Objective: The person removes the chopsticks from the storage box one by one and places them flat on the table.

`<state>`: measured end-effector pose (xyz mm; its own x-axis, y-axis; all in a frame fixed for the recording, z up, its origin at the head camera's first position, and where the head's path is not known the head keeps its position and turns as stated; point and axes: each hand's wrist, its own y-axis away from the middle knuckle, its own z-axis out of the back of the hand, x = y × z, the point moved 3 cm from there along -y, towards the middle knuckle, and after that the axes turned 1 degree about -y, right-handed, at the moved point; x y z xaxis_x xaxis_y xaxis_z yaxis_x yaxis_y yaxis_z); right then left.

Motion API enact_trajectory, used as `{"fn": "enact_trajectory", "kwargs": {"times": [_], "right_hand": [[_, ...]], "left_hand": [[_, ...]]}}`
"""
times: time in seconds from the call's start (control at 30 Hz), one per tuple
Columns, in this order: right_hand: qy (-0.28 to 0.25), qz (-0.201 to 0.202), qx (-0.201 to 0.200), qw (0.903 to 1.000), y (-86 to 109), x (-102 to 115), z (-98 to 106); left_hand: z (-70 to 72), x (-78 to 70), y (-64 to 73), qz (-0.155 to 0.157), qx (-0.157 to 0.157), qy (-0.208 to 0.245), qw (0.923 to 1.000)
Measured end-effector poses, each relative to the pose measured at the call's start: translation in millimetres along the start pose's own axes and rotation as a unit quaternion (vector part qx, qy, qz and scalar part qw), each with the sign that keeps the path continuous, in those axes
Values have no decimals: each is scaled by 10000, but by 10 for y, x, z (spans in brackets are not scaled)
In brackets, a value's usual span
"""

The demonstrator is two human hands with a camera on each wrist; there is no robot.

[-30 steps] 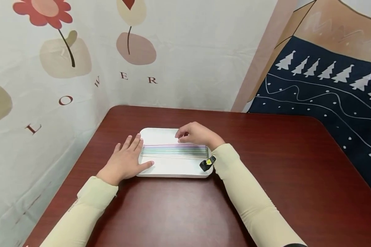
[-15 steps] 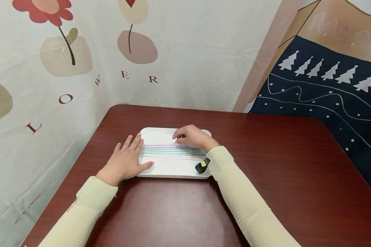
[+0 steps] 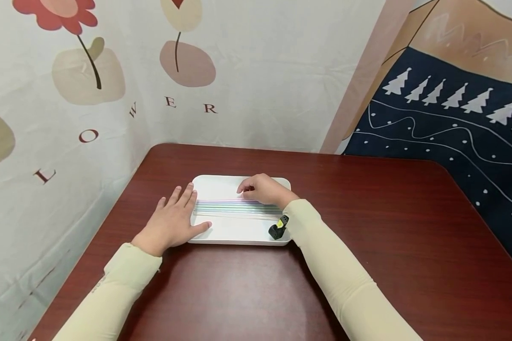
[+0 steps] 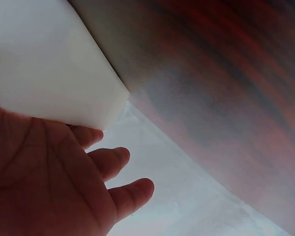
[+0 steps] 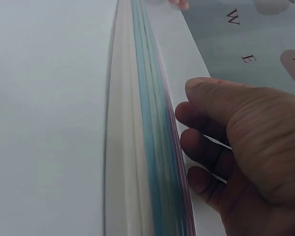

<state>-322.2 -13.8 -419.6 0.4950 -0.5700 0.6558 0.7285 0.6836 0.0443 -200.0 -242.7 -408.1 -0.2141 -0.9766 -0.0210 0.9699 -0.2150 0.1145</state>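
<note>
A white tray (image 3: 226, 232) lies on the table, with several long thin strips (image 3: 222, 208) in pale white, blue, green and purple running side by side across its middle. My left hand (image 3: 172, 222) spreads flat at the tray's left end, fingers over the rim and thumb on the near part. From the left wrist view, the palm and fingers (image 4: 101, 162) show beside the tray's white edge. My right hand (image 3: 264, 189) reaches over the right half. In the right wrist view, its loosely bent fingers (image 5: 199, 142) come right up to the purple strips at the bundle's far side.
A brown wooden table (image 3: 239, 289) extends around the tray. Behind it hangs a pale cloth (image 3: 273, 94) printed with flowers and letters, and a dark blue panel with white trees (image 3: 443, 123) is at the right. A small black device (image 3: 278, 228) sits at the right wrist.
My right hand has shifted slightly left and toward me over the tray, staying by the strips. The left hand keeps its place at the tray's end.
</note>
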Motion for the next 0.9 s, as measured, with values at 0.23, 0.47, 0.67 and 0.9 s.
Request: {"fn": "enact_trajectory", "kwargs": {"times": [0.23, 0.47, 0.67, 0.9], "right_hand": [[299, 80, 3, 9995, 6, 38, -3], [461, 48, 108, 9989, -4, 22, -27], [616, 154, 126, 9979, -16, 30, -40], [714, 171, 129, 9972, -14, 60, -55]], "left_hand": [[4, -11, -5, 3, -5, 2, 10000], [10, -15, -5, 15, 33, 48, 10000], [19, -23, 0, -16, 26, 88, 10000], [1, -14, -11, -39, -17, 80, 10000]]}}
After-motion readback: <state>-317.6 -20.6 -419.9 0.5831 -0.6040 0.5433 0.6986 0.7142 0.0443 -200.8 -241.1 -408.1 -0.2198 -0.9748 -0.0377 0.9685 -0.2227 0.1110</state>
